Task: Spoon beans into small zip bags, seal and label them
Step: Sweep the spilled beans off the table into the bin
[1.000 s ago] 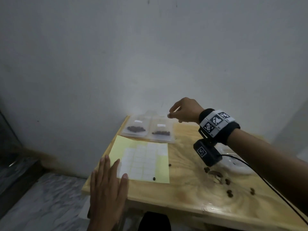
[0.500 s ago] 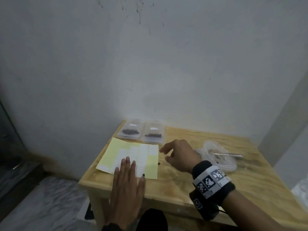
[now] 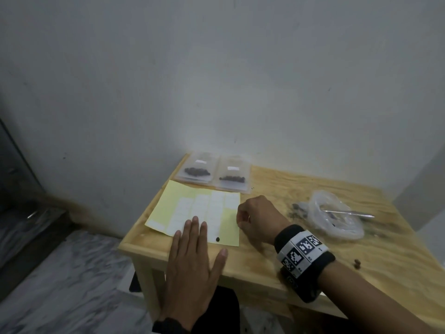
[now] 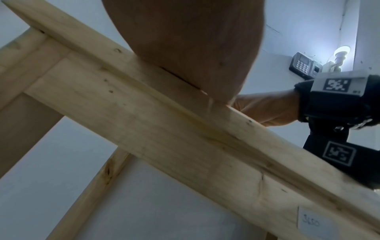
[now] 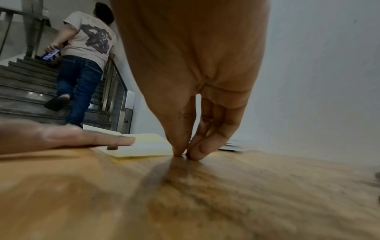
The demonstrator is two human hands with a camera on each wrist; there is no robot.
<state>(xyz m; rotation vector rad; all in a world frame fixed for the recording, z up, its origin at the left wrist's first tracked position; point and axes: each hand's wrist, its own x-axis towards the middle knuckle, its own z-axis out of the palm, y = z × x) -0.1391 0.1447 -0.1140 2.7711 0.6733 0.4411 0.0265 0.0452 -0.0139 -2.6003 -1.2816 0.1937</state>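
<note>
Right hand (image 3: 258,219) is curled, thumb and forefinger tips (image 5: 197,154) closed down on the wooden table (image 3: 313,273) around one small dark bean (image 5: 187,155), pinched at the tabletop. The bean is dark brown, oval and barely visible between the tips. Just left of the pinch lies the yellow label sheet (image 3: 173,203), carrying rows of white labels, with a second dark bean (image 3: 218,239) resting on its near corner. Left hand (image 3: 192,268) lies flat with fingers straight, fingertips pressing the sheet's near edge and holding nothing. Beyond the pinch, two clear zip bags (image 3: 214,172) lie side by side, each containing dark beans and bearing a white label. To the right of the pinch sits a clear plastic container (image 3: 337,220) with a spoon (image 3: 349,213) across it.
</note>
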